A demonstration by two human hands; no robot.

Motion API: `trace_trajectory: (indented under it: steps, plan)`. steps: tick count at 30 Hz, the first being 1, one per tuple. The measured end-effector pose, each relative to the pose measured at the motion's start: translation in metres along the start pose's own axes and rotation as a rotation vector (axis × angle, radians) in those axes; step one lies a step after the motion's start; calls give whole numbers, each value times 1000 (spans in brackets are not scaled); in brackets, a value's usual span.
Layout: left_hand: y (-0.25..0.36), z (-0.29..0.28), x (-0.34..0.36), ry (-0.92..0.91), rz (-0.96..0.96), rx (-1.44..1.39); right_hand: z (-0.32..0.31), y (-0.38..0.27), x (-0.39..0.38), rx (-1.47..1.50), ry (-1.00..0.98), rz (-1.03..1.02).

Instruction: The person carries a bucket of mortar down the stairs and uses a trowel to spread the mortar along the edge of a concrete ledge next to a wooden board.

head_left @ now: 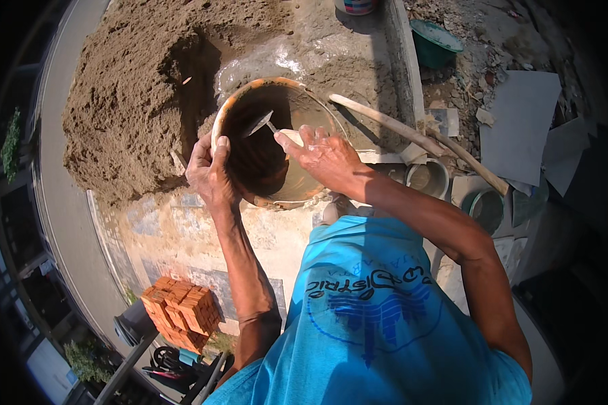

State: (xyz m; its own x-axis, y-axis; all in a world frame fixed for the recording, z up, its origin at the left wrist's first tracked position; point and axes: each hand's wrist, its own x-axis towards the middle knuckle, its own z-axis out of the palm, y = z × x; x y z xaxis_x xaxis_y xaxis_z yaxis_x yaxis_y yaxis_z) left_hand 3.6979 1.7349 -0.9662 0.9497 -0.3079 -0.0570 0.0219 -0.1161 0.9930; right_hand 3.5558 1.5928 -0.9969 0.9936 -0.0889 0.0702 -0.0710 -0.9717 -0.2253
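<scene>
A round orange bucket [262,84], its rim smeared with mortar, is tipped so that its mouth faces me. My left hand [212,169] grips the bucket's rim on the left side, thumb over the edge. My right hand [323,156] is closed around the pale handle of a trowel [257,124], whose metal blade reaches into the bucket's mouth. The inside looks dark and wet along the walls; shadow hides much of its bottom. Wet grey mortar [250,71] lies just behind the bucket.
A big sand heap [121,101] rises at the left. A long wooden handle [392,125] slants down to the right. Beyond a low concrete edge stand a green basin [434,44] and rubble. Smaller pails [427,179] sit by my right arm; stacked red bricks [180,310] lie lower left.
</scene>
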Motion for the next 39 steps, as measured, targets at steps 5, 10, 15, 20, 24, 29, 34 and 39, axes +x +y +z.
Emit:
trace_trajectory:
  steps: [5, 10, 15, 20, 24, 29, 34, 39]
  plan:
    - [-3, 4, -1, 60, 54, 112, 0, -15, 2, -79, -24, 124]
    - [2, 18, -7, 107, 110, 106, -3, -31, 5, -142, -125, 178]
    - [10, 21, -12, 124, 163, 192, -2, -36, 3, -59, -225, 109]
    - [3, 11, -10, 145, 149, 183, -17, -21, 5, 105, -450, 165]
    - [8, 6, -7, 126, 99, 152, -29, -11, 0, 106, -259, 232]
    - [14, 5, -7, 66, 43, 96, -12, -3, 4, 62, -137, 167]
    - [12, -2, -4, 33, 88, 69, 8, -3, -20, 128, -87, -37]
    - [9, -14, 4, 39, 69, 35, -19, -5, -16, 156, -306, 145]
